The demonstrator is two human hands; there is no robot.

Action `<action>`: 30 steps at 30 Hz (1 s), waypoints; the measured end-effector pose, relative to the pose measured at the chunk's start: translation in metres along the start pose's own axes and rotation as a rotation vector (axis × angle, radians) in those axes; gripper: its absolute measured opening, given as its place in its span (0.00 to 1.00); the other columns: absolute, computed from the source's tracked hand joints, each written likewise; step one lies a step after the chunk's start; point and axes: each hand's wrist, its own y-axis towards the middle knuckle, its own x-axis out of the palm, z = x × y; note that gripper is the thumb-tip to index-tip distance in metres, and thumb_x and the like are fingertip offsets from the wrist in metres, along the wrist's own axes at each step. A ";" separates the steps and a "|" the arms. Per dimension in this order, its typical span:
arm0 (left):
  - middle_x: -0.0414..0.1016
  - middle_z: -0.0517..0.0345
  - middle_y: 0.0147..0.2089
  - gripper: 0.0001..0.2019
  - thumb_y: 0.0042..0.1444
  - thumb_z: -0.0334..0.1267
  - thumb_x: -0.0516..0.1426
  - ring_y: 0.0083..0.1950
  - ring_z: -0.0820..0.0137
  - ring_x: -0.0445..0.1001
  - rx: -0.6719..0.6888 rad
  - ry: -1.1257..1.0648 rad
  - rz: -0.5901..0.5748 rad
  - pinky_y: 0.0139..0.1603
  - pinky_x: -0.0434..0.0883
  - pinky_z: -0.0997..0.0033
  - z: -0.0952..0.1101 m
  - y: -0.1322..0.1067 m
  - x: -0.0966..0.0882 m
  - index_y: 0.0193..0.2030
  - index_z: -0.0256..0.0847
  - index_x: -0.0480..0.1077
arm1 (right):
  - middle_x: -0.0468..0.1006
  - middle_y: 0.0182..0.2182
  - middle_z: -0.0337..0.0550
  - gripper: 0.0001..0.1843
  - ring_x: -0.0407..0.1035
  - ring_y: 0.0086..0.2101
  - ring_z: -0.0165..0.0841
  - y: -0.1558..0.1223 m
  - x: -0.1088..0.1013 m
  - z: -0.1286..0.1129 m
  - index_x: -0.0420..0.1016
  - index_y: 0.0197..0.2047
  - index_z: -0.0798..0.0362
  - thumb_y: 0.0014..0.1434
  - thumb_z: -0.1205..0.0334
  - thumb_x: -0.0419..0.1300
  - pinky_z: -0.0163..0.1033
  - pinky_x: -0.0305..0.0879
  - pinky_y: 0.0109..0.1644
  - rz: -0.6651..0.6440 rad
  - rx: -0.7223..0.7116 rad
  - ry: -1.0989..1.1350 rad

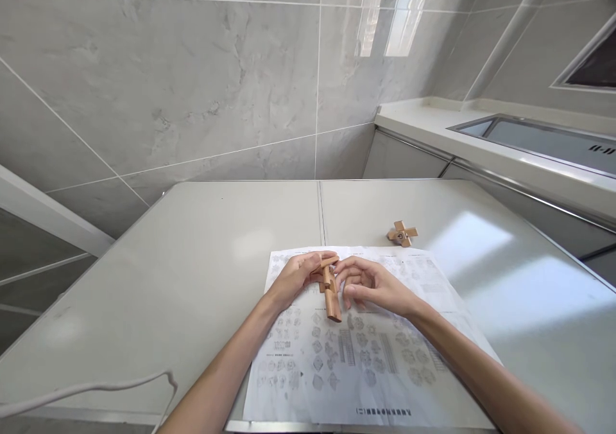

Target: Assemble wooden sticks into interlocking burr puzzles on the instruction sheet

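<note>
Both my hands meet over a printed sheet of puzzle diagrams (366,357) on a light grey table (192,280). My left hand (296,277) is closed on several interlocked wooden puzzle sticks (330,289); one stick hangs down toward me. My right hand (370,283) has its fingers curled against the same sticks from the right side. A second, assembled wooden cross puzzle (402,233) lies on the bare table beyond the sheet, apart from both hands.
A white cable (96,389) runs along the table's near left edge. A white counter with a steel sink (543,140) stands at the right. The tiled wall (192,81) rises behind the table's far edge.
</note>
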 end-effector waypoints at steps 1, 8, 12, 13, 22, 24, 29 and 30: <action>0.81 0.39 0.56 0.33 0.57 0.64 0.63 0.56 0.55 0.78 0.003 0.010 0.019 0.59 0.72 0.59 -0.001 0.000 0.000 0.55 0.35 0.80 | 0.80 0.43 0.45 0.18 0.79 0.34 0.35 0.001 0.002 0.000 0.72 0.54 0.48 0.65 0.54 0.69 0.36 0.70 0.30 -0.005 0.010 0.029; 0.78 0.37 0.62 0.34 0.59 0.64 0.62 0.53 0.56 0.80 0.038 0.002 0.101 0.58 0.72 0.59 -0.008 0.004 -0.002 0.58 0.35 0.78 | 0.78 0.46 0.45 0.19 0.76 0.36 0.32 0.004 0.006 0.008 0.70 0.52 0.49 0.64 0.54 0.71 0.38 0.73 0.37 0.061 0.064 0.137; 0.78 0.37 0.61 0.34 0.60 0.64 0.61 0.53 0.57 0.79 0.050 0.009 0.103 0.59 0.72 0.58 -0.007 0.004 0.000 0.58 0.34 0.78 | 0.77 0.39 0.40 0.20 0.74 0.35 0.33 0.005 0.006 0.013 0.70 0.49 0.49 0.62 0.53 0.73 0.37 0.70 0.36 0.050 0.091 0.205; 0.78 0.37 0.61 0.34 0.60 0.64 0.61 0.54 0.57 0.79 0.050 0.009 0.103 0.60 0.71 0.58 -0.006 0.004 0.001 0.58 0.34 0.77 | 0.76 0.39 0.40 0.20 0.73 0.35 0.32 0.005 0.006 0.014 0.70 0.48 0.49 0.61 0.53 0.73 0.37 0.70 0.36 0.052 0.090 0.220; 0.82 0.43 0.48 0.35 0.63 0.65 0.58 0.52 0.57 0.78 0.052 0.067 0.015 0.57 0.71 0.59 -0.003 -0.001 0.005 0.61 0.35 0.76 | 0.72 0.37 0.36 0.15 0.58 0.19 0.20 0.004 0.004 0.013 0.69 0.50 0.49 0.66 0.56 0.69 0.31 0.56 0.21 -0.017 0.061 0.357; 0.82 0.43 0.48 0.35 0.63 0.65 0.57 0.49 0.58 0.78 0.049 0.067 -0.016 0.56 0.71 0.59 -0.002 -0.001 0.005 0.62 0.35 0.75 | 0.73 0.38 0.37 0.15 0.58 0.19 0.20 0.003 0.004 0.011 0.69 0.50 0.49 0.66 0.56 0.69 0.31 0.55 0.22 -0.031 0.055 0.361; 0.80 0.42 0.52 0.37 0.63 0.66 0.56 0.50 0.58 0.77 0.046 0.097 -0.082 0.57 0.70 0.58 0.000 -0.002 0.004 0.65 0.36 0.73 | 0.76 0.41 0.39 0.15 0.58 0.19 0.20 0.004 0.004 0.011 0.68 0.47 0.49 0.65 0.56 0.70 0.31 0.54 0.21 -0.030 0.044 0.349; 0.80 0.43 0.51 0.37 0.63 0.66 0.56 0.49 0.60 0.76 0.051 0.101 -0.089 0.57 0.70 0.58 0.000 -0.002 0.003 0.65 0.37 0.73 | 0.77 0.41 0.39 0.16 0.58 0.19 0.20 0.004 0.004 0.011 0.68 0.47 0.49 0.65 0.55 0.70 0.31 0.53 0.21 -0.020 0.045 0.350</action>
